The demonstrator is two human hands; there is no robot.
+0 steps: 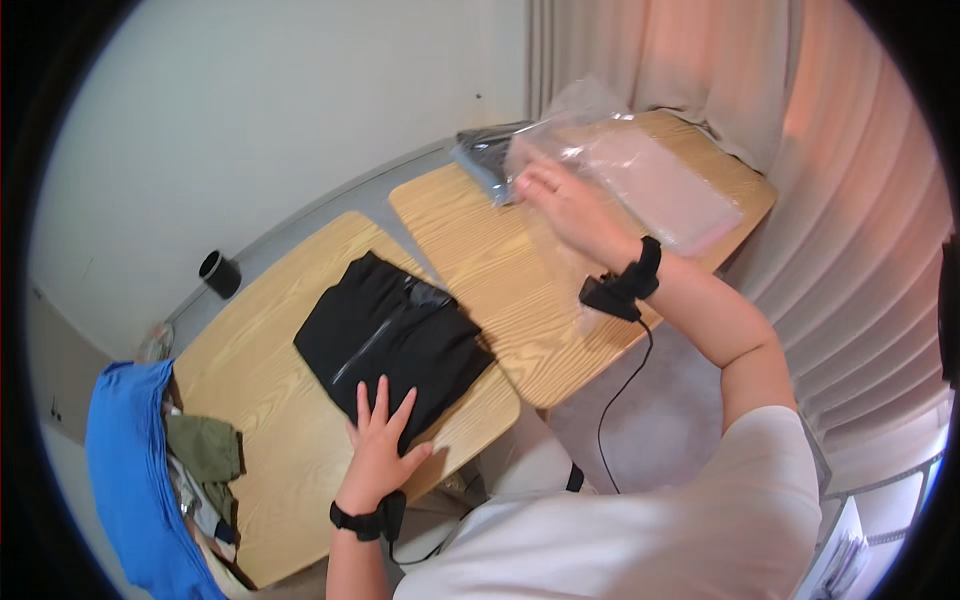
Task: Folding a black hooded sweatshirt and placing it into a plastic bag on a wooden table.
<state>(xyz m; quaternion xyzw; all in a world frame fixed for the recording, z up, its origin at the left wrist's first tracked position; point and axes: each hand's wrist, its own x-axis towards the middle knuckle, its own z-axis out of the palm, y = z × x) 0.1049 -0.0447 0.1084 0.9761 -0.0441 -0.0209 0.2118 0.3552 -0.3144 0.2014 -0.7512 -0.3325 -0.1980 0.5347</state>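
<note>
A folded black garment [405, 345] with a zipper lies on the wooden table in front of me. My left hand [379, 454] rests palm-down on its near edge, fingers spread, gripping nothing. My right hand [559, 199] is raised over the second table and pinches a clear plastic bag [589, 101]. Motion blur softens the hand and the bag's edges. Beyond my right hand lies a stack of clear plastic bags [660, 187], with a pinkish look. Left of it, a bagged dark item [484, 150] sits at the table's far edge, partly covered by the raised bag.
Two wooden tables, a left one [262, 360] and a right one [480, 247], stand with a narrow gap between them. A blue cloth [131, 465] and several garments [206, 450] are at far left. A black bin [220, 274] stands by the wall. Cables hang from both wrist straps.
</note>
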